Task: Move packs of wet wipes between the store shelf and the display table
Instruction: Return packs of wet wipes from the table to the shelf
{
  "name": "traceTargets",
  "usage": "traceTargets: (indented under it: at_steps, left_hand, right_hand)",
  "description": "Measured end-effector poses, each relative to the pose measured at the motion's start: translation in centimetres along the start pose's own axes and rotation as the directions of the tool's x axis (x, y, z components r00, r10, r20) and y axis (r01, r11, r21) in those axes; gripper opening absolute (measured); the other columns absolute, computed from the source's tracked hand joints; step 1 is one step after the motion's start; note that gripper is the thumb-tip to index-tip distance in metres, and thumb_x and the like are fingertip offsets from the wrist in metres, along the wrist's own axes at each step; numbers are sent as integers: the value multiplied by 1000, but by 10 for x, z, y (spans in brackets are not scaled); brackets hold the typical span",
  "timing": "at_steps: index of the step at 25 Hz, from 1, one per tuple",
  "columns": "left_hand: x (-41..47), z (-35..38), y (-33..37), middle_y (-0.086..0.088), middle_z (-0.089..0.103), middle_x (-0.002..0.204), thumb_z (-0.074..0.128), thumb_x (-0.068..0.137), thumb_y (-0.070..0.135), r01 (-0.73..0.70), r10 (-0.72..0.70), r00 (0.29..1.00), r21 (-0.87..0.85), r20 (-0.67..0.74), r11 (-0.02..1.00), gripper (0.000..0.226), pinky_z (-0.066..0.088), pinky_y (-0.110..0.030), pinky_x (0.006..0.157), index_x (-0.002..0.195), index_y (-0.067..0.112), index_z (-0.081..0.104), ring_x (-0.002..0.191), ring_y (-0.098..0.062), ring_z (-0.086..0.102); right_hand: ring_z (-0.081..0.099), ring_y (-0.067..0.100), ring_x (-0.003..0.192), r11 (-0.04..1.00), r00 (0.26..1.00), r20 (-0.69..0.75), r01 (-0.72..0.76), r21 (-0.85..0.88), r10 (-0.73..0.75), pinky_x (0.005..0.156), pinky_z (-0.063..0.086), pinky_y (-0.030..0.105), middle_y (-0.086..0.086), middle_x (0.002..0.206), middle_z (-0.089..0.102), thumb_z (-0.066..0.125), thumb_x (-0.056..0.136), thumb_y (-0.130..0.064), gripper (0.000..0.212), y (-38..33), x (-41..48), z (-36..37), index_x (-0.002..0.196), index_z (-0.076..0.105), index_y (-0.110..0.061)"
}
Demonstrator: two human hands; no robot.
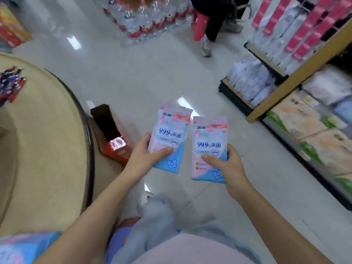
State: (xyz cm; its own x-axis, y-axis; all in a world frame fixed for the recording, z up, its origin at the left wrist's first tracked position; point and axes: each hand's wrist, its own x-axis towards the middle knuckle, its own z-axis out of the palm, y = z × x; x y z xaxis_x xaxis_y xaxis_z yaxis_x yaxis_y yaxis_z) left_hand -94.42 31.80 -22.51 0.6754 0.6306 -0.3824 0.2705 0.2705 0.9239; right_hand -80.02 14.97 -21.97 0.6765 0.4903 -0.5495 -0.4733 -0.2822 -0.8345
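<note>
Pink-blue packs (169, 138): left hand (141, 159) is pinching one; right hand (229, 168) is pinching another. One apiece, probably speeding the transfer.

Glossy plastic wipe packs (170, 138), shiny tiled floor (133, 77), matt beige tabletop (47, 149).

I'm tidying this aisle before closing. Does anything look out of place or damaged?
A red and black carton lies tilted on the floor beside the round display table, its end apparently open. The wet wipe packs in the left hand and right hand look intact.
</note>
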Motion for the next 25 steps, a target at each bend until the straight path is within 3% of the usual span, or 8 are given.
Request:
traceTargets:
  at_steps: [3, 7, 12, 16, 20, 25]
  left_hand:
    - [-3, 94, -2, -7, 70, 111, 76, 67, 25, 21, -25, 990, 31, 138, 999, 56, 57, -37, 82, 117, 8, 56, 99, -24, 69]
    - [-17, 216, -11, -2, 72, 105, 75, 66, 24, 32, -62, 937, 94, 343, 995, 52, 55, -23, 67, 113, 10, 58, 92, -17, 70]
    - [-21, 334, -14, -2, 73, 99, 73, 65, 18, 73, -128, 851, 128, 510, 989, 48, 53, -20, 61, 109, 6, 58, 82, -12, 71]
    - [17, 422, -3, -6, 72, 104, 73, 65, 20, 47, -143, 769, 169, 623, 985, 51, 56, -24, 65, 111, 7, 57, 87, -18, 71]
    - [62, 524, 31, -5, 71, 109, 73, 66, 20, -43, -103, 656, 174, 747, 984, 54, 58, -31, 75, 116, 9, 56, 95, -21, 70]
    - [88, 651, 88, -2, 72, 108, 76, 63, 23, -187, -51, 507, 168, 860, 968, 58, 57, -37, 78, 117, 13, 56, 96, -21, 70]
  right_hand:
    - [70, 25, 79, 994, 988, -157, 23, 106, -6, 70, 60, 36, 8, 99, 71, 77, 70, 0, 40, 7, -25, -91, 103, 57, -10]
    - [70, 17, 73, 974, 927, -373, 112, 199, -31, 67, 60, 33, 4, 93, 71, 76, 70, 2, 36, 16, -59, -201, 96, 57, -13]
    - [69, 26, 83, 925, 816, -577, 249, 287, -40, 78, 57, 42, 6, 95, 71, 76, 71, 1, 34, 5, -73, -305, 94, 57, -14]
    - [70, 29, 86, 879, 733, -679, 341, 332, -28, 77, 58, 42, 8, 97, 72, 76, 71, 0, 34, -15, -57, -372, 99, 59, -11]
    - [72, 22, 75, 823, 633, -774, 439, 359, 0, 63, 59, 34, 6, 92, 73, 73, 72, 3, 34, -45, -44, -434, 100, 60, -10]
    - [72, 26, 79, 775, 496, -868, 543, 323, 14, 68, 60, 38, 7, 93, 75, 74, 71, 1, 34, -90, -36, -506, 100, 62, -13]
